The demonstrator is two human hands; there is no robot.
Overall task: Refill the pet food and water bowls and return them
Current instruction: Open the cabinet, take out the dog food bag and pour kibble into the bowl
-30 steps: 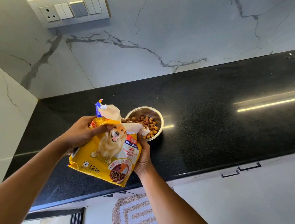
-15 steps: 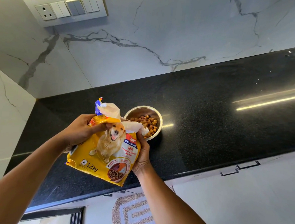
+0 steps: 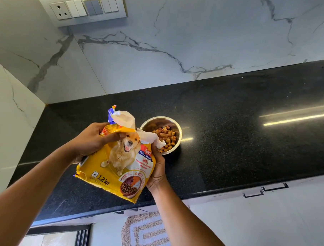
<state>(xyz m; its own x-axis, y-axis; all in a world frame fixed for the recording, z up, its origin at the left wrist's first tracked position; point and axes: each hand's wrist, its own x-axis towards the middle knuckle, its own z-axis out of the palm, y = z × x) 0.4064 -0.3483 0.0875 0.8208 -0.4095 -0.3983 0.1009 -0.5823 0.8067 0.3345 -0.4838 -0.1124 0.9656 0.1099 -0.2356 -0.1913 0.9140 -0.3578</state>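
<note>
A yellow pet food bag (image 3: 116,163) with a dog picture and "1.2 kg" on it is held above the black counter (image 3: 231,137). My left hand (image 3: 90,141) grips its upper left side near the torn white opening. My right hand (image 3: 157,169) holds its right edge. Just beyond the bag's mouth a steel bowl (image 3: 161,135) stands on the counter, holding brown kibble. The bag hides the bowl's near left rim. No water bowl is in view.
White marble walls rise behind and to the left of the counter, with a switch panel (image 3: 84,7) high on the back wall. White drawer fronts (image 3: 265,211) run below the counter edge. A beige striped mat (image 3: 147,233) lies on the floor.
The bag and both hands stay in nearly the same place by the bowl. The bag looks slightly more upright than before.
</note>
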